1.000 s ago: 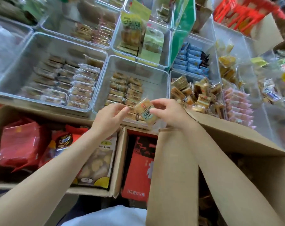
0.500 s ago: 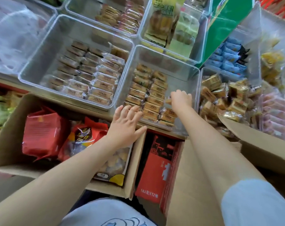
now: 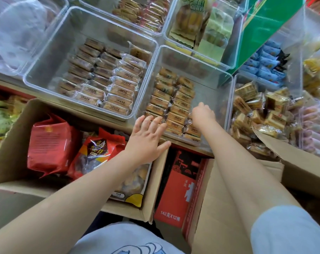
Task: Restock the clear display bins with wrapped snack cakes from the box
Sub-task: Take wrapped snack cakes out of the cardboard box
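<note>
The clear display bin [image 3: 217, 83] in the middle holds two neat rows of wrapped brown snack cakes [image 3: 165, 99], with a third row begun at its front right. My right hand [image 3: 203, 114] reaches into the bin over that third row. Its fingers curl downward around a wrapped snack cake [image 3: 188, 122] whose crinkled end shows beside the hand. My left hand [image 3: 148, 138] rests with straight, spread fingers against the bin's front wall. The open cardboard box [image 3: 229, 208] lies under my right forearm, and its contents are hidden.
A second clear bin [image 3: 45, 57] of wrapped cakes stands to the left; a bin of loosely piled square cakes [image 3: 256, 110] stands to the right. A cardboard box [image 3: 14, 129] with red snack bags lies front left, beside a red carton [image 3: 181, 180]. Further bins and a green board [image 3: 265, 24] are behind.
My right hand carried the cake from in front of the bin down into its front right part. My left hand let go of it and spread against the bin's front wall.
</note>
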Available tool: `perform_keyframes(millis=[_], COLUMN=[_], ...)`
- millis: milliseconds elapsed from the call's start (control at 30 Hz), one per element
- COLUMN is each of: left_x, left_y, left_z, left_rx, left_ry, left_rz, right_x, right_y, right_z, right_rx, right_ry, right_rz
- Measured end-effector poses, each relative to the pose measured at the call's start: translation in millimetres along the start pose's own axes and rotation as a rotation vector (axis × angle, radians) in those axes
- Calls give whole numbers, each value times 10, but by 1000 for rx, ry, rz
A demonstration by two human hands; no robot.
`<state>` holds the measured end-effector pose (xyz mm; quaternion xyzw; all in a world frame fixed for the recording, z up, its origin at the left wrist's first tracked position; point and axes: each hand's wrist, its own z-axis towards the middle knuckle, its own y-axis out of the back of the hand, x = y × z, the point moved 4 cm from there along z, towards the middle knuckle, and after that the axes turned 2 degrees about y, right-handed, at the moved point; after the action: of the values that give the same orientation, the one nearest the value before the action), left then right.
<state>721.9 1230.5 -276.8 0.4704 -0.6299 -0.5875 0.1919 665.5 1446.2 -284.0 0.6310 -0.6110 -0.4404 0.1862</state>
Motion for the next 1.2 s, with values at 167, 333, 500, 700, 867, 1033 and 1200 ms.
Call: perform_keyframes(millis=[167,333,500,700,867,1033,1200], left_x=[-5,-19,-128,-1548,-2443,-2389,-2418], left_y=[-11,50,227,506,144,49,70], left_z=[9,4,-48,-800,-1298,-1366,-1394], left_rx=[0,10,67,157,328,188,148], left_ry=[-7,-21,23,-126,-156,-60,-1], left_rz=[-2,-50,-57,-787,-980,-949,-951], right_x=[-148,-374,-946,-1771,-1981,-1648,-1250], right_y=[-75,409,726,177,-759,-1432,-2011], right_z=[-121,-648,-1984,-3186,-3195,-2822,-2415], right_rx=[94,-2,-344,-457,-256,24,288], right_ry=[-4,101,224,43,-66,90,172], right_rz=[376,666,952,1094,1066,741,539])
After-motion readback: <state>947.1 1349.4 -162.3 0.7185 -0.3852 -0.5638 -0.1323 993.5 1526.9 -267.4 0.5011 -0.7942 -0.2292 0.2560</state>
